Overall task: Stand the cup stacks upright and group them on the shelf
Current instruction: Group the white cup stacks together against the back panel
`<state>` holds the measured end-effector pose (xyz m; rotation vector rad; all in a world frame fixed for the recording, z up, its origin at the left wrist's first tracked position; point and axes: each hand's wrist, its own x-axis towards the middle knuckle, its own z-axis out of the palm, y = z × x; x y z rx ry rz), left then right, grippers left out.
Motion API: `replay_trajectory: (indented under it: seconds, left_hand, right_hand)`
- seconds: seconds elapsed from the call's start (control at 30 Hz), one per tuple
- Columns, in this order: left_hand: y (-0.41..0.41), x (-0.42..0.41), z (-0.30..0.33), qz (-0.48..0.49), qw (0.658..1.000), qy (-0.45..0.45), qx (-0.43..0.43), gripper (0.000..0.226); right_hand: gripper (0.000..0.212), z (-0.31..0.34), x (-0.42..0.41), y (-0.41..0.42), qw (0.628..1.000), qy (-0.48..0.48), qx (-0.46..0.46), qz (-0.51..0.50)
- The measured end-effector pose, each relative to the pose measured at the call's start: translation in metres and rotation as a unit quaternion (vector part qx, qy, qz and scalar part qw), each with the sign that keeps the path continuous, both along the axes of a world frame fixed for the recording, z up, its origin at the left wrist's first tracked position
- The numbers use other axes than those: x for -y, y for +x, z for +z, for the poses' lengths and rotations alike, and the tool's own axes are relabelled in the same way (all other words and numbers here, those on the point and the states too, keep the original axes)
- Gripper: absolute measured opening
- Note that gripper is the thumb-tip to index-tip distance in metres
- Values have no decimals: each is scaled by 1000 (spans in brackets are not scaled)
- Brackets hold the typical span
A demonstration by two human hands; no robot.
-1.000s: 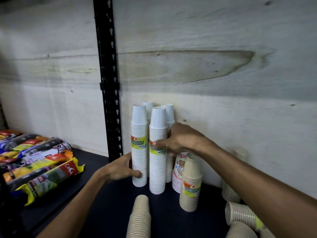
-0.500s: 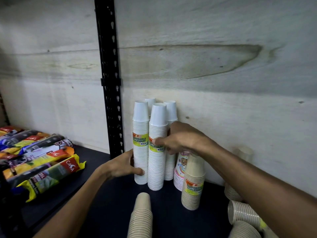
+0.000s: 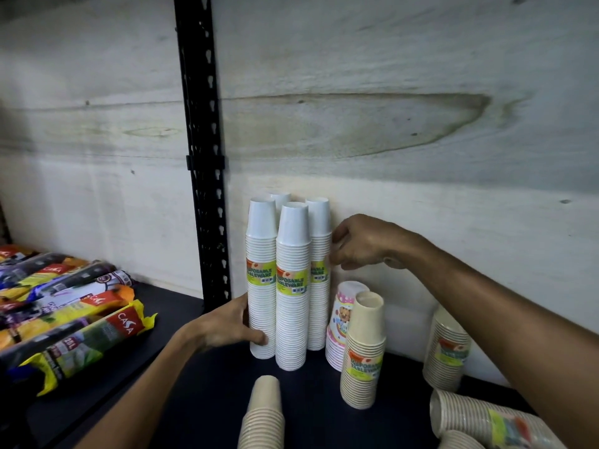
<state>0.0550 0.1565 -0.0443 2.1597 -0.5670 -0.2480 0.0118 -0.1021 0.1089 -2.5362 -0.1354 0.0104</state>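
Note:
Several tall white cup stacks [image 3: 291, 286] stand upright together against the back wall on the dark shelf [image 3: 201, 393]. My left hand [image 3: 227, 325] presses against the bottom of the leftmost white stack [image 3: 262, 286]. My right hand [image 3: 363, 243] hovers at the right side of the back white stack [image 3: 319, 273], fingers loosely curled and touching it. A beige stack [image 3: 364, 351] stands upright in front of a pink printed stack [image 3: 340, 322]. Another beige stack [image 3: 264, 416] stands near the front. One beige stack [image 3: 486, 422] lies on its side at the right.
A black slotted upright post [image 3: 204, 157] stands left of the white stacks. Rolled bag packages [image 3: 71, 319] lie across the shelf at the left. Another beige stack [image 3: 449, 351] stands by the wall at the right, partly behind my right forearm. A pale wooden wall backs the shelf.
My right hand has left the front middle white stack and moved right and back to the rear stack's side. My left hand stays at the leftmost stack's base.

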Motion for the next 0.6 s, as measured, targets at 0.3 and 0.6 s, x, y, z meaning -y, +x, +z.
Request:
replay_trajectory:
  seconds: [0.3, 0.6]
  left_hand:
    - [4, -2, -3, 2, 1000, 0, 2, 74]
    - [6, -3, -5, 5, 1000, 2, 9, 76]
  right_hand:
    - [26, -9, -3, 12, 995, 77, -30, 52]
    - [27, -24, -5, 23, 997, 53, 33, 54]
